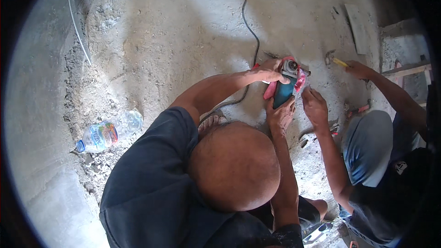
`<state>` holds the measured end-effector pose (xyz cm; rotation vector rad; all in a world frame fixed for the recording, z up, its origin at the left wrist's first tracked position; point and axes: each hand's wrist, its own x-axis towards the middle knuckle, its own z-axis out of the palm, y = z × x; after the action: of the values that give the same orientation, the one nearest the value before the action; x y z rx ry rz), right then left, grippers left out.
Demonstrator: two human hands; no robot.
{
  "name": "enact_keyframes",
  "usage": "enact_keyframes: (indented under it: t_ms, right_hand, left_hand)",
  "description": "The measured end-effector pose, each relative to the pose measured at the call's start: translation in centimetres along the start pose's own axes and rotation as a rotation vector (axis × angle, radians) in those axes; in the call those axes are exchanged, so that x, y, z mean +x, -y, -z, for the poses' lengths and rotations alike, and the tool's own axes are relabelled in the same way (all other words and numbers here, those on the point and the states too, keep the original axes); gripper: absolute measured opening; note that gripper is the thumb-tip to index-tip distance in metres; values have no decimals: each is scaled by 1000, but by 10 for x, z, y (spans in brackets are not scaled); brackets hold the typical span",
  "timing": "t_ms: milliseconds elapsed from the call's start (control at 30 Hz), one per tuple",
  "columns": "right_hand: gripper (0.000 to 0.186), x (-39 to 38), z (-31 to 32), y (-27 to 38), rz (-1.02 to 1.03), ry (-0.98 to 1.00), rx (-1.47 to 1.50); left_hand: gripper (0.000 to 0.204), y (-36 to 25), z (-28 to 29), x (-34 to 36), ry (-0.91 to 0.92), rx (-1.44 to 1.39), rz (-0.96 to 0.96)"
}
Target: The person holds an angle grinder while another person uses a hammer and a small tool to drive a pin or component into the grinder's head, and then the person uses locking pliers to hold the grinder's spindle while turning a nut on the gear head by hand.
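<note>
- The concrete floor is rough and dusty, with loose rubble in a strip along its left side.
- A co-worker in grey shorts crouches at the right. One of their hands rests on the floor just right of the grinder. The other reaches further right and holds a yellow pencil-like tool.
- A dark cord runs from the far edge of the floor down to the grinder and loops back beside a sandal.
- A clear water bottle lies on its side in the rubble at the left, well apart from the work.
- A grey plank lies near the far right corner.
- The grinder sits right of the floor's middle. Its teal body points away from the person and tilts slightly right, and its silver head is at the far end beside something pink.
- The left hand comes in from the left, its fingers closed over the head end.
- The right hand comes up from below, its fingers wrapped around the rear of the body.
- Both hands grip the tool along its long axis, the left at the far end and the right at the near end. The co-worker's nearer hand is just beside the head, close to touching.
</note>
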<state>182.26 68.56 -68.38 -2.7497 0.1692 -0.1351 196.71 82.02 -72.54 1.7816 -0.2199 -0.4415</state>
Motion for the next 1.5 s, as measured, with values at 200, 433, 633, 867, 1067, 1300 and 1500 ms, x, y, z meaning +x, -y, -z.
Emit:
enact_keyframes:
  t_ms: [200,433,633,867,1067,1300,1500]
  right_hand:
    - [82,1,6,4,-36,50,22]
    - [82,1,6,6,-56,62,16]
    - [82,1,3,5,-37,29,-21]
    - [83,1,1,4,-34,35,-26]
    - [89,2,13,13,-106,90,16]
    - [85,15,14,20,-158,83,-5]
    - [68,19,3,15,-130,27,-25]
  left_hand:
    - [68,23,-7,14,-7,-27,-55]
    - [63,-4,0,-2,54,-108,-98]
    - [78,-25,0,-9,-14,35,63]
    - [80,-14,-15,-4,-24,-223,-91]
    - [75,-9,-18,-4,-90,-205,-24]
    - [76,-18,-11,-9,-104,31,90]
    - [82,-31,-8,-16,-147,71,21]
